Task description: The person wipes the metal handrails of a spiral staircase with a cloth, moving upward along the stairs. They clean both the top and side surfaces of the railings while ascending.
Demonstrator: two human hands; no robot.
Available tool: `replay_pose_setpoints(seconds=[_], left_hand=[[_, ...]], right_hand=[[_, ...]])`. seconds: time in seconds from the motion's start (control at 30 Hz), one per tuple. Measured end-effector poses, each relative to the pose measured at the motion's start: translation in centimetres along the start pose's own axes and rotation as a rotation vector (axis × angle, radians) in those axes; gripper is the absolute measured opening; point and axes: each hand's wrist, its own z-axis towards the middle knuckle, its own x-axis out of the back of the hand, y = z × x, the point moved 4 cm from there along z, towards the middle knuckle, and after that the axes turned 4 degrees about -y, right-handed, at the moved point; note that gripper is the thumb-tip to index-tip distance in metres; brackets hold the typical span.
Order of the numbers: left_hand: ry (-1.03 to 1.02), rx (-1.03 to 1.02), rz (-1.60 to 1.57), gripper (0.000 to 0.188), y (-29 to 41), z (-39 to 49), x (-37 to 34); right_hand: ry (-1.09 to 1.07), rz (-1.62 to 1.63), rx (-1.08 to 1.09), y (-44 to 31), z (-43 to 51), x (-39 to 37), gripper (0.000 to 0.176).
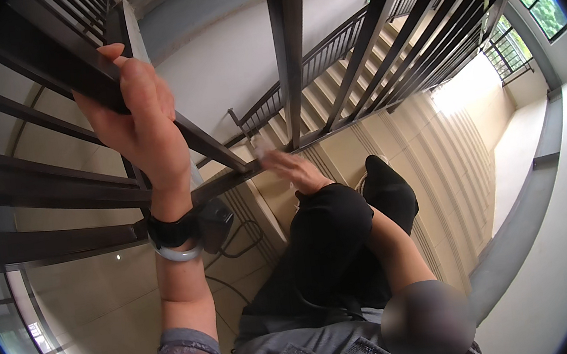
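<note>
My left hand (145, 135) grips a thick dark handrail (64, 50) at the upper left, with the thumb and fingers wrapped around it. A black watch and a white bangle (179, 253) are on that wrist. Lower down, my right hand (297, 171) reaches past my bent black-trousered knee (329, 234) to the bottom rail (226, 182) of the balustrade. Motion blurs its fingers, and a pale smear (261, 145) at their tips may be a cloth; I cannot tell. Dark upright balusters (291, 55) rise just beyond this hand.
Beige tiled steps (435, 170) with grooved edges run along my right. Through the balusters, another flight of stairs (325, 101) shows below. A black box-like device (215, 224) with a looped cable (254, 240) is near my left wrist. A white wall (548, 241) bounds the right.
</note>
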Motion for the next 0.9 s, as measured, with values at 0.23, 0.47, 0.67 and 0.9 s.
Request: replay_pose_setpoints(seconds=[0.23, 0.47, 0.67, 0.9], left_hand=[[0.034, -0.014, 0.03, 0.018, 0.1, -0.2, -0.2], [0.017, 0.026, 0.033, 0.02, -0.3, -0.5, 0.6], [0.017, 0.022, 0.022, 0.02, -0.8, -0.9, 0.9], [0.003, 0.038, 0.026, 0.022, -1.1, -1.1, 1.0]], right_hand=[[0.031, 0.267, -0.195, 0.4, 0.1, -0.8, 0.051], [-0.094, 0.201, 0.003, -1.4, 0.5, 0.2, 0.057], [0.057, 0.225, -0.156, 1.5, -1.6, -1.9, 0.043], [0.464, 0.384, -0.731, 5.8, -5.8, -2.3, 0.027]])
